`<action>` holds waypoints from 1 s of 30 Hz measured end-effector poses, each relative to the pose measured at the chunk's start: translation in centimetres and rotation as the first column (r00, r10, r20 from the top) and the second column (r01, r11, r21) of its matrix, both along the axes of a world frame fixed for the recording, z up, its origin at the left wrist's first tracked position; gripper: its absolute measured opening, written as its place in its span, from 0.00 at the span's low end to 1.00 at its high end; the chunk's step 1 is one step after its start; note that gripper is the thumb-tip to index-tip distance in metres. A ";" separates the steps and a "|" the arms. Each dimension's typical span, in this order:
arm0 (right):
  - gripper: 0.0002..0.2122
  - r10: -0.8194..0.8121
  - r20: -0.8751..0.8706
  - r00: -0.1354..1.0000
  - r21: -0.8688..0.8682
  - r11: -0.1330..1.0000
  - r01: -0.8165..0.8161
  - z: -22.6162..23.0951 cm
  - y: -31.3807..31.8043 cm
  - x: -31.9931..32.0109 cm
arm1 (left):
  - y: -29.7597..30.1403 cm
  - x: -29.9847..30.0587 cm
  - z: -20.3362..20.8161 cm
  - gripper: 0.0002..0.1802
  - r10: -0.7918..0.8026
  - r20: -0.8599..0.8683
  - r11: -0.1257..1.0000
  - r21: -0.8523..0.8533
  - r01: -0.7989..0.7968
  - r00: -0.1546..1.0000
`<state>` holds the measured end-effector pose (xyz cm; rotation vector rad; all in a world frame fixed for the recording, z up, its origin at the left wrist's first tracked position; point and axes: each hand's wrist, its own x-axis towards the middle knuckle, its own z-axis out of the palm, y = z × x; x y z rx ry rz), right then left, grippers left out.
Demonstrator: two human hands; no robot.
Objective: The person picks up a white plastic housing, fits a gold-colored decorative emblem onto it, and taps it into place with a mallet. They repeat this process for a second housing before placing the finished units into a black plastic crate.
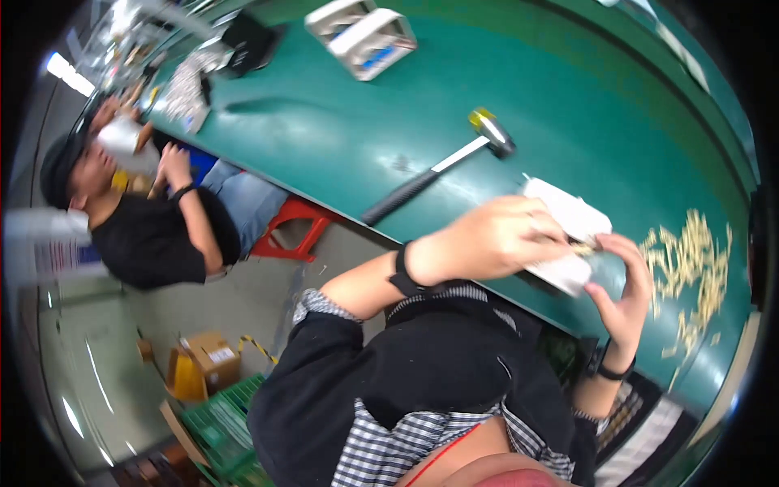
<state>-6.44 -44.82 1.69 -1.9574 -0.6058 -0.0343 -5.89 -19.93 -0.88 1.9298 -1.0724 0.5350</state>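
Over the near edge of the green bench, my left hand (499, 239) is closed round a white block-like plastic part (564, 273), its fingers covering much of it. At the part's other end is my right hand (623, 296), with bent thumb and forefinger on its edge. Between the hands shows something small and yellowish, too blurred to name. A second white piece (572, 209) appears just beyond my left fingers; whether the two are joined I cannot tell. Beyond my left hand lies a mallet (456, 162) with a black grip, metal head and yellow face.
Many small yellowish strips (690, 272) are spread on the green bench (349, 146) at the right. White divided holders (361, 36) stand at the far side. At left a co-worker (154, 227) sits by a red stool (294, 231). Green crates (223, 426) and a cardboard box (209, 361) are below.
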 end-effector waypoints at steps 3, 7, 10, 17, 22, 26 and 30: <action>0.21 0.066 0.087 0.994 -0.215 0.976 -0.046 -1.3 -2.0 -0.2 | 1.4 -0.2 -1.2 0.17 0.009 -0.066 0.996 0.087 -0.003 0.998; 0.20 0.029 0.104 0.994 -0.218 0.976 -0.006 -1.8 -2.5 -0.9 | 1.1 -0.8 -0.8 0.19 -0.023 -0.137 0.988 0.151 0.044 0.990; 0.20 0.047 0.120 0.992 -0.154 0.988 -0.028 -2.1 -2.4 -1.3 | 0.4 -0.7 -0.8 0.19 -0.036 -0.154 0.983 0.173 0.063 0.987; 0.20 0.044 0.116 0.992 -0.162 0.986 -0.025 -2.5 -2.5 -1.6 | -0.3 -0.8 -0.1 0.19 -0.051 -0.140 0.976 0.205 0.079 0.989; 0.20 0.045 0.102 0.994 -0.144 0.989 -0.030 -2.8 -2.4 -1.6 | -0.4 -0.9 0.0 0.19 -0.031 -0.136 0.979 0.194 0.057 0.990; 0.20 0.046 0.089 0.995 -0.154 0.988 -0.032 -2.8 -2.4 -1.8 | -0.6 -1.1 0.0 0.19 -0.028 -0.133 0.982 0.180 0.052 0.991; 0.20 0.041 0.090 0.995 -0.150 0.988 -0.027 -3.0 -2.7 -2.0 | -0.9 -1.1 -0.1 0.19 -0.036 -0.136 0.982 0.177 0.061 0.990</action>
